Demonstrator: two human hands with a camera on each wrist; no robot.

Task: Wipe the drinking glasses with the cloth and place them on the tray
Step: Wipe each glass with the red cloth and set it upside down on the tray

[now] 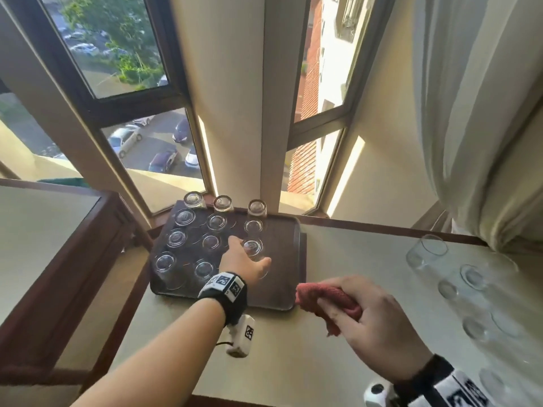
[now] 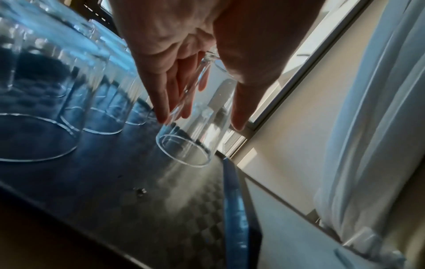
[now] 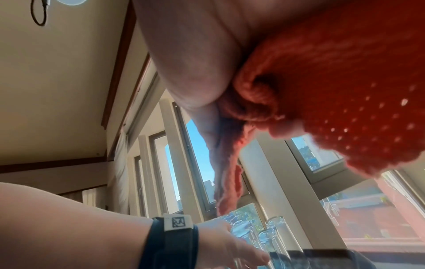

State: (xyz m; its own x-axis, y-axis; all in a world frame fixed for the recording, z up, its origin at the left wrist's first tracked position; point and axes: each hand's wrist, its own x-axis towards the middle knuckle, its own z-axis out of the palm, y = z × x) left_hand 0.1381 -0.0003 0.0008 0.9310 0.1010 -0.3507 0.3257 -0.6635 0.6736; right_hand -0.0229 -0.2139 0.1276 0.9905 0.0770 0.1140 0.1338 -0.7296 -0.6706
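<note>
A dark tray [image 1: 282, 277] on the pale table holds several clear glasses [image 1: 184, 216] standing upside down in rows. My left hand [image 1: 249, 251] reaches over its right column and holds one more upside-down drinking glass [image 1: 253, 247] from above. In the left wrist view, thumb and fingers [image 2: 161, 102] flank this glass [image 2: 197, 131], whose rim sits just at the tray floor [image 2: 161, 209]. My right hand [image 1: 361, 315] hovers near the tray's front right corner, gripping a bunched red cloth [image 1: 326, 298]. The cloth [image 3: 333, 81] fills the right wrist view.
Several more glasses [image 1: 426, 251] stand on the table [image 1: 323, 362] to the right, near a white curtain [image 1: 484, 113]. Windows and a pale pillar [image 1: 232, 113] rise behind the tray. A wood-framed ledge [image 1: 58, 230] borders the left side.
</note>
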